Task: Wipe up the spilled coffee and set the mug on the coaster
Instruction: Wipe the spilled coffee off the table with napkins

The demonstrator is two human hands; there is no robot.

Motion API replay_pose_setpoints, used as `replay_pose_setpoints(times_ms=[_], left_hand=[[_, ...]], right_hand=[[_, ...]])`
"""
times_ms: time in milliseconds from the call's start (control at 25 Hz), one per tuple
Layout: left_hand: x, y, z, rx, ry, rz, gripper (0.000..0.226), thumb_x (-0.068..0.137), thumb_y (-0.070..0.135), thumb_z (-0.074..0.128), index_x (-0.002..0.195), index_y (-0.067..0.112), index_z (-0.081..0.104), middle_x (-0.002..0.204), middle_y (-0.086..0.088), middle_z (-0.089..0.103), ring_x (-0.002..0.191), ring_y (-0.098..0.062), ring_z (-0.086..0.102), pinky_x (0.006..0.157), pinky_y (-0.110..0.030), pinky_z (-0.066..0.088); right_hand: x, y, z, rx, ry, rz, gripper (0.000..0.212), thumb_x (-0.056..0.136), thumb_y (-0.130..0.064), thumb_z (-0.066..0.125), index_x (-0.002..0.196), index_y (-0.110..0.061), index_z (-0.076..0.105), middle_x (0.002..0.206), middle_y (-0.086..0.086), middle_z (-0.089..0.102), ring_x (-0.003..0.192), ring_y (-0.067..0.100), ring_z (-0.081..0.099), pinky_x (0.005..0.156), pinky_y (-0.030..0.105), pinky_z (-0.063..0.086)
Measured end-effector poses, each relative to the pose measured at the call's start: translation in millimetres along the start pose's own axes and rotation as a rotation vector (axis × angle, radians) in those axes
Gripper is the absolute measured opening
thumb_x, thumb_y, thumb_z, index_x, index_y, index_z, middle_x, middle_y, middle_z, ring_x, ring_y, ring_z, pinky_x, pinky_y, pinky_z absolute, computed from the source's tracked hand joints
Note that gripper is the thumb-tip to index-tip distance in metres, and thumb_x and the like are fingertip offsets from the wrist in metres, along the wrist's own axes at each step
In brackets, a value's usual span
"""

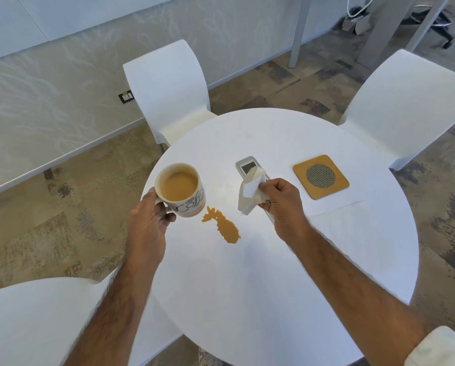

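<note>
Left hand (148, 220) grips the mug (180, 190); right hand (280, 204) fingers (264, 206) pinch a napkin (250, 192). Press it flat onto the spill (222, 225) just below, blotting inward.

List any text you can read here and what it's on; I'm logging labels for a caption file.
"Coff", dark script on the side of the mug; the rest curves out of view.
Device screen behind the tissue: no readable text.
Wall socket: markings too small to read.
Coaster: none.
</note>
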State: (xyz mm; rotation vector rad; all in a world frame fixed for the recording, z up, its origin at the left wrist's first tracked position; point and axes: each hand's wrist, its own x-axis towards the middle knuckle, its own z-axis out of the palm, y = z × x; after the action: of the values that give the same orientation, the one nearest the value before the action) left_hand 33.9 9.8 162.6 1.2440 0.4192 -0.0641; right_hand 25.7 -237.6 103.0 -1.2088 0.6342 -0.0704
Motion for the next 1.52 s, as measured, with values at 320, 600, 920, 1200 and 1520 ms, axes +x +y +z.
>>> replay_pose_setpoints(times_ms=[320,600,920,1200,1520], left_hand=[[101,-41,-15,0.018,0.054,-0.040,0.037,0.101,0.019,0.054,0.066,0.024,0.064,0.048,0.011,0.045,0.049,-0.004,0.045,0.060,-0.028,0.036],[175,-95,-30,0.040,0.081,-0.114,0.035,0.095,0.015,0.054,0.062,0.022,0.064,0.057,0.005,0.045,0.053,-0.009,0.045,0.053,-0.026,0.035],[224,-122,-35,0.054,0.095,-0.119,0.014,0.089,0.016,0.055,0.078,0.014,0.063,0.069,-0.004,0.041,0.060,-0.015,0.040,0.052,-0.029,0.034],[230,-135,-38,0.064,0.058,-0.135,0.014,0.090,0.015,0.056,0.078,0.013,0.064,0.073,-0.006,0.045,0.061,-0.015,0.043,0.053,-0.028,0.037],[227,-135,-42,0.094,0.046,-0.157,0.009,0.090,0.018,0.057,0.086,0.011,0.061,0.067,-0.004,0.037,0.059,-0.014,0.038,0.053,-0.029,0.036]], right_hand=[[76,30,23,-0.829,-0.041,-0.358,0.017,0.096,-0.026,0.063,0.080,-0.024,0.058,0.081,-0.014,0.065,0.073,0.001,0.060,0.064,0.018,0.043],[134,61,56,-1.395,-0.421,-0.727,0.015,0.097,-0.017,0.048,0.091,-0.012,0.060,0.085,0.003,0.066,0.078,0.029,0.062,0.062,0.041,0.048],[163,87,64,-1.546,-0.697,-1.049,0.011,0.095,-0.007,0.059,0.102,-0.007,0.068,0.103,0.009,0.073,0.092,0.033,0.068,0.075,0.042,0.054],[152,111,72,-1.502,-0.871,-1.086,0.016,0.093,-0.004,0.061,0.108,-0.007,0.065,0.110,0.006,0.073,0.097,0.029,0.067,0.077,0.038,0.055],[139,138,70,-1.657,-1.036,-1.120,0.040,0.093,-0.012,0.064,0.132,-0.009,0.059,0.138,0.010,0.064,0.127,0.032,0.060,0.096,0.045,0.053]])
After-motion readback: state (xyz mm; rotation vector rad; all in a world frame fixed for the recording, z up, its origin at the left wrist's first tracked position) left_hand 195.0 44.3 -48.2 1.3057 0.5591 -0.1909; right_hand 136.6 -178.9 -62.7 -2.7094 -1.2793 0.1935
